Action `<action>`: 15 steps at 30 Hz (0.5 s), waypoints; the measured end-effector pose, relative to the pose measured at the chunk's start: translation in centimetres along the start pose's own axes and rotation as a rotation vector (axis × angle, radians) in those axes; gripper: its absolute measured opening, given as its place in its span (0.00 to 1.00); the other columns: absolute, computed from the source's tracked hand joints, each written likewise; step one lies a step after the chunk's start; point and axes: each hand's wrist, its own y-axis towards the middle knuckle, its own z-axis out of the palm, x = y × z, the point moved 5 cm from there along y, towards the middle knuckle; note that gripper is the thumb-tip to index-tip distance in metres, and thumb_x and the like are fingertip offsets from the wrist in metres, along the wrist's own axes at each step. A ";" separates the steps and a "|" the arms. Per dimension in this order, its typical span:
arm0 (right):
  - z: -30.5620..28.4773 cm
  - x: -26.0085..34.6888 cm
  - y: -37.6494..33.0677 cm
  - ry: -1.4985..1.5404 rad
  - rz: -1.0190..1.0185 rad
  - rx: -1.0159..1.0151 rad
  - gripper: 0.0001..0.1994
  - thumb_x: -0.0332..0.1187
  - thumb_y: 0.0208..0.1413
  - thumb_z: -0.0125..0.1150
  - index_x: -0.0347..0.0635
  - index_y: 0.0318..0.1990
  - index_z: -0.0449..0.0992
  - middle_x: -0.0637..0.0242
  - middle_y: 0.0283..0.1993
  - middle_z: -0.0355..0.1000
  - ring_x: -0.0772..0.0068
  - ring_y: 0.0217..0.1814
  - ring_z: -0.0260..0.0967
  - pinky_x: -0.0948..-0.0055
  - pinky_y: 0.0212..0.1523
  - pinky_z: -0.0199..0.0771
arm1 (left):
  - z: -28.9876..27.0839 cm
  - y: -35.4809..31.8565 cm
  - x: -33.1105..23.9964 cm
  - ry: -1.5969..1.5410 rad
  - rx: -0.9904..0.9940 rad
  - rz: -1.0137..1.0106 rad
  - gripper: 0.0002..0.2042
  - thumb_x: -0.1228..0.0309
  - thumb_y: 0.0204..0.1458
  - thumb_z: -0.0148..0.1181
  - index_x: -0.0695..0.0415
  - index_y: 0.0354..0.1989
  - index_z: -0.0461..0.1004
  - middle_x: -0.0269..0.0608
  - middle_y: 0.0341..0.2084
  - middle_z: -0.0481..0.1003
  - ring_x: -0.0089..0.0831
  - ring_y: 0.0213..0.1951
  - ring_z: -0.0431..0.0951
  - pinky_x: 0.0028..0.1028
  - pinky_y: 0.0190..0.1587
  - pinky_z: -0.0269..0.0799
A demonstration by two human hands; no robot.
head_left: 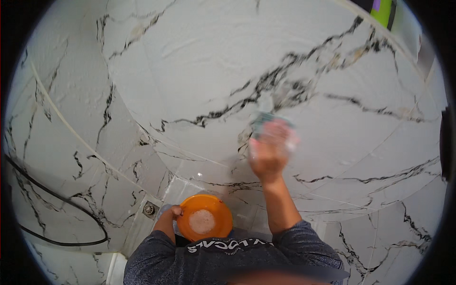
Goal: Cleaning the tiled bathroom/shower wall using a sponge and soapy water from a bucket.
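Observation:
My right hand (271, 149), blurred by motion, presses a teal scrubbing pad (266, 121) against the white marbled wall tiles (199, 80). Its fingers spread over the pad, and whether this is a sponge or a cloth is hard to make out. Wet, soapy streaks show on the tiles around it. Down by my body, my left hand (175, 212) grips the rim of an orange plastic basin (223, 218). Pale, foamy liquid (202, 221) lies in the bottom of the basin. Most of my left fingers are hidden behind the rim.
A black hose (61, 237) curves along the left wall. A small round floor drain (149, 209) sits to the left of the basin. At the upper right is a bright green object (381, 13), and a dark fixture (446, 142) stands at the right edge.

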 end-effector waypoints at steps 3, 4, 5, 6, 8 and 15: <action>0.8 1.1 -1.8 -0.075 -0.149 0.072 0.22 0.33 0.51 0.43 0.39 0.55 0.60 0.53 0.61 0.50 0.57 0.67 0.35 0.52 0.62 0.33 | -1.2 6.0 3.3 -0.089 0.011 -0.017 0.06 0.75 0.43 0.41 0.55 0.23 0.67 0.39 0.18 0.66 0.32 0.19 0.66 0.34 0.21 0.62; 0.5 -0.9 -2.5 -0.009 -0.077 0.083 0.20 0.30 0.51 0.42 0.39 0.52 0.64 0.53 0.59 0.54 0.57 0.67 0.38 0.53 0.62 0.36 | -0.9 7.3 3.0 -0.080 0.020 0.002 0.06 0.75 0.43 0.41 0.55 0.23 0.67 0.39 0.18 0.66 0.32 0.19 0.66 0.34 0.21 0.62; -1.1 -3.0 -2.8 -0.072 0.022 -0.098 0.20 0.30 0.50 0.42 0.38 0.52 0.64 0.54 0.60 0.53 0.57 0.67 0.38 0.53 0.62 0.38 | -0.5 7.5 2.7 -0.073 0.058 0.016 0.06 0.74 0.43 0.43 0.55 0.23 0.68 0.39 0.18 0.67 0.32 0.19 0.67 0.35 0.23 0.63; -2.9 -4.9 -2.8 -0.131 0.121 -0.281 0.20 0.29 0.50 0.42 0.37 0.53 0.63 0.54 0.60 0.52 0.56 0.66 0.39 0.54 0.61 0.39 | -0.3 7.7 2.4 -0.065 0.093 0.030 0.05 0.73 0.43 0.44 0.55 0.23 0.68 0.40 0.19 0.68 0.32 0.20 0.67 0.35 0.24 0.64; -5.1 -7.3 -2.7 -0.303 0.438 -0.471 0.21 0.28 0.49 0.42 0.36 0.54 0.61 0.56 0.62 0.50 0.55 0.66 0.39 0.54 0.61 0.40 | -0.5 9.7 3.5 -0.095 0.133 0.031 0.06 0.70 0.43 0.46 0.56 0.26 0.69 0.40 0.22 0.69 0.33 0.23 0.68 0.35 0.26 0.64; 2.8 7.6 3.6 -0.029 -0.314 -0.022 0.22 0.28 0.49 0.42 0.40 0.54 0.60 0.56 0.63 0.46 0.61 0.65 0.43 0.56 0.56 0.52 | -1.3 9.5 1.4 0.187 0.157 0.245 0.13 0.64 0.43 0.51 0.58 0.36 0.70 0.43 0.30 0.71 0.35 0.31 0.70 0.35 0.32 0.66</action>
